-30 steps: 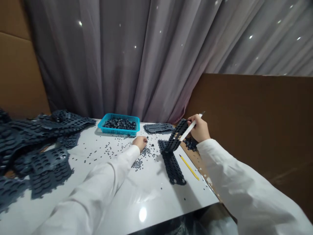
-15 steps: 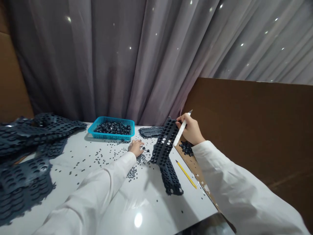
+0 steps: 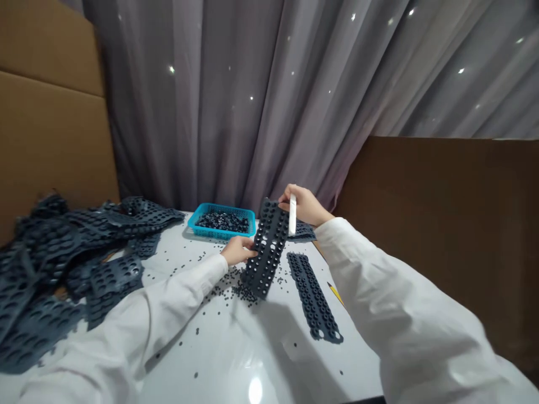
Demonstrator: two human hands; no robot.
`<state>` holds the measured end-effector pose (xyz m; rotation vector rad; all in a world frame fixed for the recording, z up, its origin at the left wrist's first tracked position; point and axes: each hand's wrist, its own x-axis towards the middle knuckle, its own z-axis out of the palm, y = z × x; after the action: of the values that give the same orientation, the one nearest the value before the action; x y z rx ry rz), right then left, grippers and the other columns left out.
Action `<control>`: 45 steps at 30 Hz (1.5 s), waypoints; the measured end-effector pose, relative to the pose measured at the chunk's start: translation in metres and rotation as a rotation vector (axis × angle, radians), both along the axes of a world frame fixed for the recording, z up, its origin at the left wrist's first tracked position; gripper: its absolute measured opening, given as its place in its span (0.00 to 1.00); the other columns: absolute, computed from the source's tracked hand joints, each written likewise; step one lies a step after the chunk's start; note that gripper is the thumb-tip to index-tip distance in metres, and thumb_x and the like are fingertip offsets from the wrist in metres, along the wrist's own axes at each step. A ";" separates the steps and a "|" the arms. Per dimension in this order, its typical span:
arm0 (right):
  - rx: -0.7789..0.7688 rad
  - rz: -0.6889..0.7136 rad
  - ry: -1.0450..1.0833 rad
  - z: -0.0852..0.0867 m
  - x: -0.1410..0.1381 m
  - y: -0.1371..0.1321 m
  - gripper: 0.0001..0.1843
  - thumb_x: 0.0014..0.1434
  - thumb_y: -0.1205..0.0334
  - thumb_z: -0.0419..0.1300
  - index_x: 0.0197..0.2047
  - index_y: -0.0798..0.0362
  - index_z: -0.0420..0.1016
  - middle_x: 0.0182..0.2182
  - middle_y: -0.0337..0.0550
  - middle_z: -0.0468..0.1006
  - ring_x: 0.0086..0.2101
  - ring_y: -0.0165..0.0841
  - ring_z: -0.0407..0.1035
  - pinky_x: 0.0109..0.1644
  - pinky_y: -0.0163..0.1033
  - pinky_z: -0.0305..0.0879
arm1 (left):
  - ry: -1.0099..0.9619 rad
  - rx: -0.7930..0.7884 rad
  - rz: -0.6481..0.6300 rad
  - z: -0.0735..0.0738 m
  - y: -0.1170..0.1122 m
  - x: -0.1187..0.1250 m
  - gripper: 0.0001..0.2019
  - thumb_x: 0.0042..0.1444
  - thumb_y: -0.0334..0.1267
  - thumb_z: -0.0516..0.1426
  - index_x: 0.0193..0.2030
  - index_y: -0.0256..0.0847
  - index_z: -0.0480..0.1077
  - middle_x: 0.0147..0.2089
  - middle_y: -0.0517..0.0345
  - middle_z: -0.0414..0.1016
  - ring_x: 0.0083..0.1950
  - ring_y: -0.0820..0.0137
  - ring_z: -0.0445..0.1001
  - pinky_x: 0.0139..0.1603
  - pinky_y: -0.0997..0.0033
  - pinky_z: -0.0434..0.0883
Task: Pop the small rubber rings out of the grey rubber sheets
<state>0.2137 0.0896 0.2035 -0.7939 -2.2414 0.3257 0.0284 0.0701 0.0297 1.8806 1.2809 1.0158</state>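
Note:
A black perforated rubber strip [image 3: 269,247] is held up at a tilt above the table, light showing through several of its holes. My right hand [image 3: 304,205] pinches its top edge and also keeps hold of a white-handled craft knife [image 3: 292,216], handle hanging down; the blade is hidden. My left hand [image 3: 238,250] grips the strip's left edge, thumb on the near face. Small black discs [image 3: 246,293] lie scattered below the strip. Another studded rubber strip [image 3: 315,297] lies flat to the right, under my right forearm's side.
A blue basket [image 3: 197,231] of small black pieces stands at the back. Piled rubber sheets [image 3: 113,278] cover the table's left side. A folded dark piece [image 3: 304,230] sits behind my right hand, and a yellow pencil [image 3: 336,293] shows beside my right sleeve. Cardboard walls [image 3: 442,235] flank the table.
My left hand has come up from the discs on the table and taken the strip's left edge. My right hand has shifted left with strip and knife. The view has turned left.

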 end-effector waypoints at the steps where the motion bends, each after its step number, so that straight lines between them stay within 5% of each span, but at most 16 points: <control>1: -0.012 -0.002 0.025 -0.002 -0.007 0.004 0.18 0.46 0.60 0.61 0.23 0.51 0.51 0.24 0.39 0.72 0.27 0.30 0.66 0.33 0.36 0.61 | -0.002 0.007 0.043 -0.001 0.003 -0.010 0.07 0.44 0.34 0.59 0.30 0.34 0.73 0.28 0.57 0.75 0.27 0.69 0.72 0.31 0.70 0.69; 4: -0.021 0.044 0.127 -0.015 -0.026 -0.004 0.17 0.47 0.58 0.61 0.24 0.51 0.51 0.27 0.41 0.74 0.28 0.30 0.66 0.33 0.36 0.62 | -0.012 0.060 0.200 -0.005 0.009 -0.040 0.09 0.47 0.35 0.56 0.35 0.33 0.73 0.33 0.52 0.77 0.33 0.66 0.73 0.37 0.67 0.70; 6: -0.031 0.119 0.144 -0.040 -0.037 -0.027 0.16 0.49 0.59 0.60 0.25 0.51 0.52 0.28 0.41 0.74 0.29 0.30 0.67 0.34 0.36 0.63 | -0.009 0.080 0.247 -0.012 0.008 -0.059 0.12 0.48 0.34 0.55 0.39 0.34 0.72 0.38 0.50 0.77 0.37 0.65 0.74 0.41 0.65 0.70; 12: -0.271 0.168 -0.002 -0.182 -0.061 -0.136 0.09 0.55 0.65 0.53 0.24 0.51 0.60 0.30 0.42 0.76 0.30 0.33 0.69 0.34 0.39 0.64 | 0.104 0.024 0.079 -0.042 -0.014 -0.100 0.16 0.42 0.23 0.51 0.37 0.37 0.74 0.47 0.53 0.75 0.49 0.66 0.71 0.53 0.66 0.65; 15: -0.391 0.185 0.045 -0.221 -0.055 -0.175 0.06 0.54 0.60 0.56 0.28 0.51 0.64 0.37 0.43 0.76 0.39 0.39 0.69 0.41 0.43 0.65 | 0.227 0.026 0.045 -0.040 -0.045 -0.112 0.18 0.42 0.23 0.52 0.40 0.40 0.74 0.51 0.54 0.72 0.54 0.64 0.67 0.59 0.62 0.59; 18: -0.503 0.148 0.150 -0.222 -0.035 -0.187 0.14 0.61 0.54 0.46 0.44 0.49 0.67 0.38 0.45 0.76 0.39 0.38 0.70 0.42 0.43 0.66 | 0.492 0.148 0.029 -0.035 -0.104 -0.107 0.18 0.50 0.29 0.51 0.47 0.40 0.71 0.56 0.51 0.67 0.58 0.62 0.62 0.60 0.59 0.58; 20: -0.505 0.037 0.167 -0.216 -0.022 -0.184 0.20 0.64 0.55 0.41 0.57 0.47 0.60 0.42 0.48 0.74 0.42 0.38 0.69 0.45 0.45 0.65 | 0.591 0.132 -0.057 -0.039 -0.152 -0.093 0.17 0.52 0.35 0.52 0.49 0.42 0.69 0.55 0.53 0.68 0.57 0.62 0.63 0.58 0.59 0.60; 22: -0.441 -0.014 0.153 -0.213 -0.017 -0.177 0.22 0.63 0.56 0.44 0.59 0.45 0.59 0.45 0.49 0.72 0.45 0.40 0.66 0.46 0.46 0.65 | 0.658 0.107 -0.105 -0.049 -0.195 -0.073 0.24 0.48 0.40 0.56 0.55 0.45 0.64 0.60 0.54 0.63 0.60 0.57 0.59 0.60 0.53 0.57; 25: -0.434 0.057 0.151 -0.218 -0.025 -0.167 0.17 0.62 0.58 0.49 0.52 0.47 0.69 0.39 0.48 0.74 0.38 0.37 0.69 0.41 0.42 0.67 | 0.699 0.104 -0.113 -0.068 -0.232 -0.046 0.35 0.48 0.50 0.57 0.62 0.42 0.54 0.66 0.50 0.51 0.65 0.53 0.50 0.63 0.49 0.51; 31: -0.445 0.193 0.209 -0.236 -0.039 -0.158 0.10 0.58 0.61 0.56 0.40 0.52 0.77 0.33 0.47 0.75 0.33 0.32 0.70 0.38 0.37 0.67 | 0.727 0.208 0.035 -0.083 -0.234 -0.026 0.29 0.58 0.51 0.46 0.64 0.42 0.49 0.66 0.51 0.51 0.66 0.56 0.48 0.62 0.49 0.52; 45: -0.305 0.259 0.120 -0.255 -0.039 -0.146 0.11 0.56 0.64 0.58 0.43 0.49 0.76 0.44 0.48 0.75 0.43 0.35 0.69 0.47 0.43 0.66 | 0.700 0.209 0.050 -0.083 -0.233 -0.025 0.30 0.57 0.51 0.47 0.64 0.38 0.51 0.65 0.49 0.53 0.65 0.57 0.48 0.62 0.51 0.52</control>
<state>0.1750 -0.0568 -0.0516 -0.6153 -2.2096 0.8327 0.0038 -0.1633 -0.0528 2.5012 1.6530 0.5285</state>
